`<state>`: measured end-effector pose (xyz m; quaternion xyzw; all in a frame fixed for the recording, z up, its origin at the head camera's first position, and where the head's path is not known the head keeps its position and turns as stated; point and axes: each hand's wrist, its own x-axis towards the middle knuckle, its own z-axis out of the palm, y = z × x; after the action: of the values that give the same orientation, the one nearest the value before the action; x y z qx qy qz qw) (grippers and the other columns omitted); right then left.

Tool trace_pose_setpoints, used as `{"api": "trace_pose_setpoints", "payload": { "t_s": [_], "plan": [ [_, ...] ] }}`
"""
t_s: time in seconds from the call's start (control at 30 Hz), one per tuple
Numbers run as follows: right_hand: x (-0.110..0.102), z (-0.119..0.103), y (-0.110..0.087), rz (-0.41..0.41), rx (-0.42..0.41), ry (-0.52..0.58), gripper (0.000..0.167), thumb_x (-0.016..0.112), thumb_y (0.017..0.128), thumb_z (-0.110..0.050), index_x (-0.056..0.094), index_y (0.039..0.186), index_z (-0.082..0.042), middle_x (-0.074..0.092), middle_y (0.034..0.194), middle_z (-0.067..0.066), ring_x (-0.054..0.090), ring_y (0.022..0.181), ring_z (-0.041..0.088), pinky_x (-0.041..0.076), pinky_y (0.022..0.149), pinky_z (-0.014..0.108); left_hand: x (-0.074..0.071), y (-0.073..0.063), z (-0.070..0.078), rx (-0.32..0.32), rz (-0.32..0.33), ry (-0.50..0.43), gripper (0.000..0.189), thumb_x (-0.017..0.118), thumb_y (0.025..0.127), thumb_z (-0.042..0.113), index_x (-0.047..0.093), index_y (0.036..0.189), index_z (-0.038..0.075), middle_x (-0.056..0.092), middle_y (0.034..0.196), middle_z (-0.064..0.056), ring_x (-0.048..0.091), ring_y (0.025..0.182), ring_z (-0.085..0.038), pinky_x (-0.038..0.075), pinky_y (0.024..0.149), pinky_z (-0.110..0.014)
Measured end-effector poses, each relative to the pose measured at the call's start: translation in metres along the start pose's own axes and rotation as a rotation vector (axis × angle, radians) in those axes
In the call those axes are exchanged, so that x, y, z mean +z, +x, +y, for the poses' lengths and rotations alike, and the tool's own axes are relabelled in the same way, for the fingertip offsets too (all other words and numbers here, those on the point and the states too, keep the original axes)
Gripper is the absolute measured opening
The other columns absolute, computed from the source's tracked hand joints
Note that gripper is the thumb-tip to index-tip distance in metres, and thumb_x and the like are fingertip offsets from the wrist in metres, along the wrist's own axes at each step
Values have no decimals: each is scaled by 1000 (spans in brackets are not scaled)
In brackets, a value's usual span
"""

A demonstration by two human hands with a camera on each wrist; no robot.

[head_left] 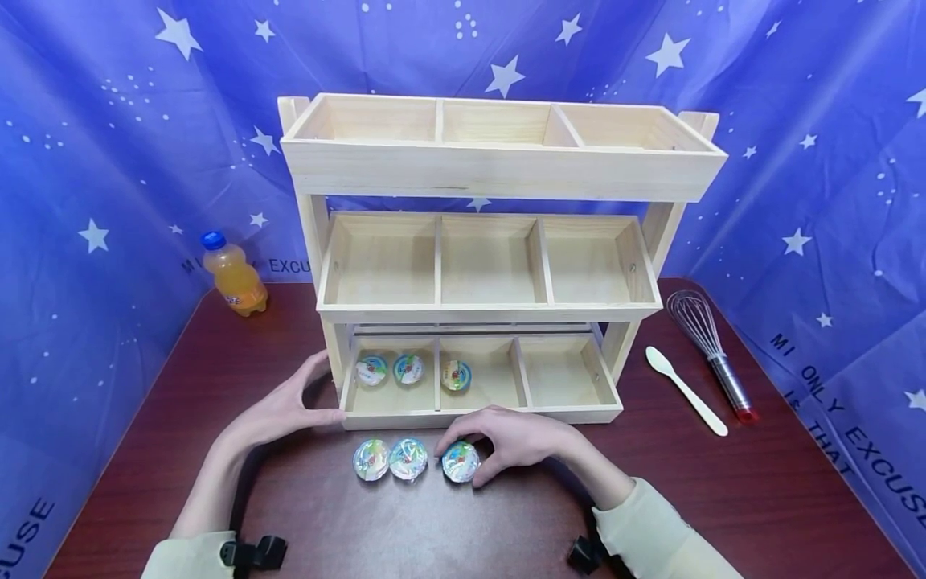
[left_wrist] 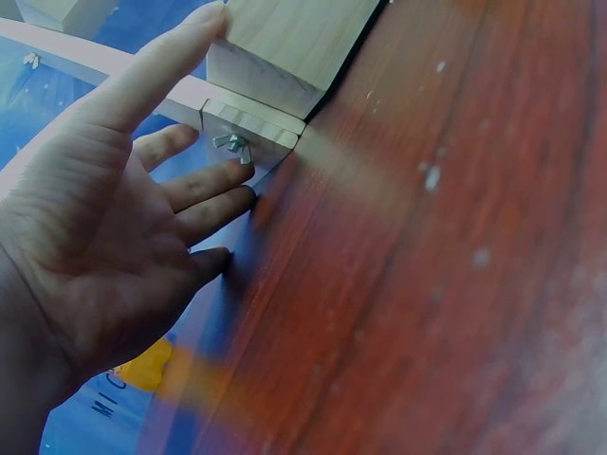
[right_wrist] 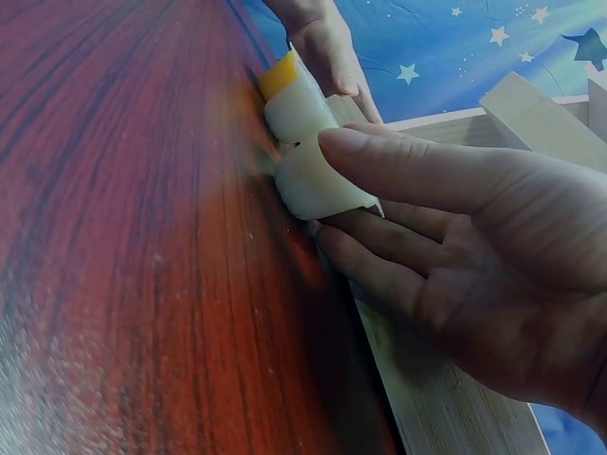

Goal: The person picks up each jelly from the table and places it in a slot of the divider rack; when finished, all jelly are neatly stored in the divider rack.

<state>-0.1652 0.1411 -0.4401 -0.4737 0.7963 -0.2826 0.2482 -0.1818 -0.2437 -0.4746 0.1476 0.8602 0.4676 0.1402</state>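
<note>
My right hand [head_left: 517, 438] has its thumb and fingers on either side of a small jelly cup [head_left: 460, 461] with a shiny printed lid, in front of the wooden rack. In the right wrist view the cup's white side [right_wrist: 318, 180] shows between thumb and fingers. Two more jelly cups, one [head_left: 371, 460] beside another [head_left: 408, 459], stand to its left on the table. At the bottom tray's left front corner is my left hand [head_left: 285, 410], fingers extended and thumb touching the wood. The bottom tray [head_left: 481, 420] holds two cups in its left compartment and one in the middle.
The three-tier wooden rack [head_left: 499, 173] stands at the back, each tier split into three compartments. An orange drink bottle [head_left: 237, 277] is at the back left. A white spoon [head_left: 686, 392] and a whisk [head_left: 712, 350] lie on the right. A starry blue cloth [head_left: 94, 161] surrounds the table.
</note>
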Motion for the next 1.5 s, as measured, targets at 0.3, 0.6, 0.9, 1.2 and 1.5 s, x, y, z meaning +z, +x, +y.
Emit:
{"api": "trace_pose_setpoints", "payload": {
  "t_s": [0.3, 0.6, 0.9, 1.2, 1.5],
  "plan": [
    [1, -1, 0, -11, 10, -22, 51, 86, 81, -19, 67, 128, -25, 70, 126, -12, 59, 121, -4, 49, 105, 23, 1, -1, 0, -10, -4, -15, 106, 84, 84, 38, 17, 163, 17, 26, 169, -16, 22, 157, -43, 18, 123, -71],
    [1, -6, 0, -7, 34, -43, 51, 88, 79, -20, 69, 126, -25, 71, 125, -13, 59, 120, -5, 48, 105, 20, 1, -2, -1, -10, -6, -17, 106, 84, 84, 37, 17, 163, 16, 26, 170, -17, 22, 157, -43, 18, 123, -71],
    [-3, -7, -4, 31, 35, 94, 49, 88, 79, -18, 71, 124, -24, 71, 121, -16, 61, 113, -5, 52, 100, 21, 3, -3, 0, -9, -6, -25, 106, 84, 84, 37, 17, 163, 17, 26, 170, -16, 22, 158, -43, 18, 123, -71],
    [-15, -6, -11, 102, 40, 331, 49, 87, 81, -8, 71, 127, -13, 71, 126, -1, 64, 109, 0, 57, 99, 25, 0, -2, 3, -14, -11, -12, 106, 84, 85, 38, 16, 164, 18, 26, 170, -16, 22, 157, -44, 18, 122, -72],
    [-35, -4, -15, 214, 35, 395, 52, 87, 80, -6, 69, 129, -8, 72, 128, 10, 67, 104, 4, 60, 94, 27, -1, 0, 3, -13, -9, -16, 106, 84, 85, 38, 15, 164, 17, 25, 169, -18, 22, 157, -45, 18, 122, -73]
  ]
}}
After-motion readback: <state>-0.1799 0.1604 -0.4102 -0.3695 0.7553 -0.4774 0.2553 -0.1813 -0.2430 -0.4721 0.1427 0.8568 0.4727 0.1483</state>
